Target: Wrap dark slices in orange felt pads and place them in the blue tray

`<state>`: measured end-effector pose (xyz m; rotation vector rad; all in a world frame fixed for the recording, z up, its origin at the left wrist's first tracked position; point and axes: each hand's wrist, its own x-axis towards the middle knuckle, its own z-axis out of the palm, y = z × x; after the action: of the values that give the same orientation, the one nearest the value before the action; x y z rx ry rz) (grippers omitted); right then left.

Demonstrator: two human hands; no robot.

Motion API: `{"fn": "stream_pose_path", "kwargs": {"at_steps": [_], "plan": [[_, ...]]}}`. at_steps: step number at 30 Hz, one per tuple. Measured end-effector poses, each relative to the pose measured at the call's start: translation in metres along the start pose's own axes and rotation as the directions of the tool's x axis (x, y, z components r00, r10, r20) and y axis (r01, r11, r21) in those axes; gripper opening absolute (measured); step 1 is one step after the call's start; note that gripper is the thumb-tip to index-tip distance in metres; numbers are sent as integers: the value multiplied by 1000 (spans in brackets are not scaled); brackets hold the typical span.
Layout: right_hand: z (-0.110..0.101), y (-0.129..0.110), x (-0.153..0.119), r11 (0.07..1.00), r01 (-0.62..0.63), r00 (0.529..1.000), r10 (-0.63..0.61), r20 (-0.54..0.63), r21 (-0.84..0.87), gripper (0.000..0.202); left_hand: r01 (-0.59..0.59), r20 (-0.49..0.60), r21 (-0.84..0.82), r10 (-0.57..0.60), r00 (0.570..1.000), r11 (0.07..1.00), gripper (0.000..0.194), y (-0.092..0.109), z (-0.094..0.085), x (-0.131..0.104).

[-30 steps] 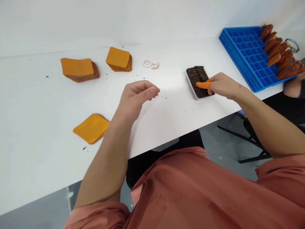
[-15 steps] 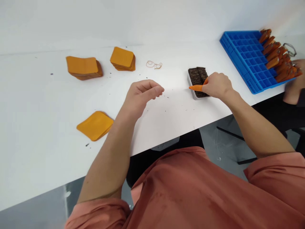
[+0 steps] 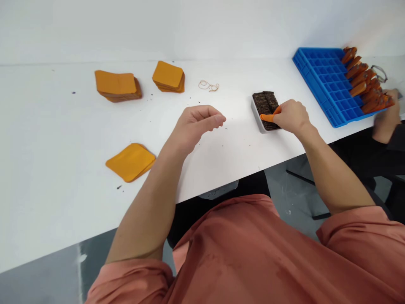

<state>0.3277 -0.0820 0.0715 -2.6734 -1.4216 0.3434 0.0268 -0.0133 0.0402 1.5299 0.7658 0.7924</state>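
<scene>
- White table (image 3: 47, 202): I see it stretching from the left edge across to the right of the frame.
- Blue tray (image 3: 311, 89): upper right, divided into compartments; orange bundles (image 3: 359, 77) fill its right side. Another person's hand (image 3: 386, 122), blurred, is at its near right corner.
- Left hand (image 3: 200, 124): centre, above the table; fingers curled, thumb alongside the fingertips. I can't tell whether they meet.
- Right hand (image 3: 292, 116): right of centre, orange finger covers (image 3: 268, 118) over the box's contents. I can't tell whether the fingers clamp anything.
- Three mustard stacks: upper left (image 3: 115, 83), upper centre-left (image 3: 167, 74), and left of centre (image 3: 129, 162), beside the left forearm.
- White box (image 3: 257, 116): right of centre, packed with dark brown strips (image 3: 262, 101).
- Thin string (image 3: 209, 86): upper centre, loosely looped.
</scene>
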Motion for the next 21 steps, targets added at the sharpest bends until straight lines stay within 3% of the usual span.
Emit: {"fn": "stream_pose_path", "kwargs": {"at_steps": [5,11,21], "plan": [[-4,2,-7,996,-14,1000,13,8,86,43,5,11,-1,-5,1000,1000,18,2,1,-1],[-4,2,-13,999,25,1000,-25,-10,-47,44,-5,50,-22,6,999,1000,21,2,-1,-2],[-18,22,-3,968,220,965,-197,175,-120,35,-10,117,-24,13,993,1000,21,1,0,-3]]}}
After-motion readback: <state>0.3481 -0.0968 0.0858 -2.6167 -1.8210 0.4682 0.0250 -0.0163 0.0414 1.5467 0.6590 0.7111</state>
